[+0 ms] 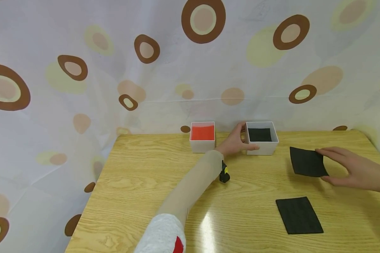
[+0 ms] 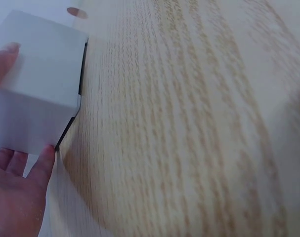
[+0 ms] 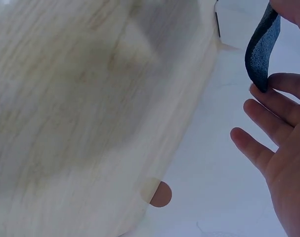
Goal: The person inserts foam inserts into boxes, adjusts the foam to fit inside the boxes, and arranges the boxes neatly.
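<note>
My left hand [image 1: 232,143] holds a white open-topped box [image 1: 260,150] at its left side, the thumb along the front wall and the fingers toward the back. In the left wrist view, the box [image 2: 46,64] sits between thumb and fingers. A black square piece [image 1: 259,135] shows inside it. To the right of the box, my right hand [image 1: 356,170] pinches another black square sheet [image 1: 307,162], held tilted above the table. Seen from the right wrist, this sheet [image 3: 262,54] bends between thumb and fingers and has a felt-like surface.
A third black square [image 1: 299,215] lies flat on the wooden table [image 1: 139,196], nearer the front. Left of the held box stands a second white box [image 1: 202,146] with a red piece [image 1: 202,133] inside. A patterned curtain [image 1: 164,84] hangs behind the table.
</note>
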`<action>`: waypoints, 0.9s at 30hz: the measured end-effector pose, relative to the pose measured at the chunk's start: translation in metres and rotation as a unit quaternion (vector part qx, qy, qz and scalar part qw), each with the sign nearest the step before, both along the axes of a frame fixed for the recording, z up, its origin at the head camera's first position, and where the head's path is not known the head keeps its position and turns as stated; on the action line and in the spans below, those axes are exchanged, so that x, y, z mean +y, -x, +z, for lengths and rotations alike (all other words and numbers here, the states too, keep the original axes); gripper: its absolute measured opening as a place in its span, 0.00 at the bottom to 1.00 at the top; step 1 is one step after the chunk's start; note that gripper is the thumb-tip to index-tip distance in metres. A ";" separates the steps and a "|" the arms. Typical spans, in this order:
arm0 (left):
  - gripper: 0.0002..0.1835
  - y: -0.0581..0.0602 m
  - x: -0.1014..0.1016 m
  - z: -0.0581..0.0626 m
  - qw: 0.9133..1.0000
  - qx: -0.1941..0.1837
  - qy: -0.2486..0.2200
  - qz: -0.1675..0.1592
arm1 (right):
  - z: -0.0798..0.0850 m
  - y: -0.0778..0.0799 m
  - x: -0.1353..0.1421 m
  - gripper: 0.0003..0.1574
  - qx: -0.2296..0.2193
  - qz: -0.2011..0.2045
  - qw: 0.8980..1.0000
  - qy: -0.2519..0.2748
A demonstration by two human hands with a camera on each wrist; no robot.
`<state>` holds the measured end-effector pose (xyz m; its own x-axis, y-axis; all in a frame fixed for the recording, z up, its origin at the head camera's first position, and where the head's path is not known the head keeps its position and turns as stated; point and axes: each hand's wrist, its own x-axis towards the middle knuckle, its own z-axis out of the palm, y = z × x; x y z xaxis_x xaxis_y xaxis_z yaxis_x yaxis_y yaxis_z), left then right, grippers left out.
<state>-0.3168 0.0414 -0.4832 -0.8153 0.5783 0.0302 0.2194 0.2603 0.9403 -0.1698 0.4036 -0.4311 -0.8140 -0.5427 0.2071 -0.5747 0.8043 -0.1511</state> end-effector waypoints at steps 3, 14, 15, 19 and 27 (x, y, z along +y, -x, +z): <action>0.53 0.000 0.000 0.000 1.000 -0.003 0.002 0.001 | 0.005 0.006 -0.002 0.56 -0.002 0.002 1.000 0.003; 0.55 0.003 0.002 -0.006 1.000 0.003 -0.001 0.004 | 0.028 0.033 -0.025 0.50 -0.035 0.013 0.999 -0.009; 0.56 0.004 0.002 -0.006 1.000 0.005 0.003 0.004 | 0.029 0.036 -0.027 0.50 -0.034 0.017 0.999 -0.010; 0.59 0.002 0.000 -0.006 1.000 0.011 0.023 0.010 | 0.036 0.048 -0.035 0.49 -0.033 0.028 0.999 -0.006; 0.57 -0.001 0.000 0.001 1.000 0.001 0.018 0.012 | 0.046 0.077 -0.055 0.47 -0.054 0.041 0.998 0.001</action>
<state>-0.3161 0.0416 -0.4821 -0.8285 0.5599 0.0113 0.2152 0.2996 0.9295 -0.2466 0.3486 -0.3847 -0.7840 -0.6087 0.1220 -0.6195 0.7543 -0.2174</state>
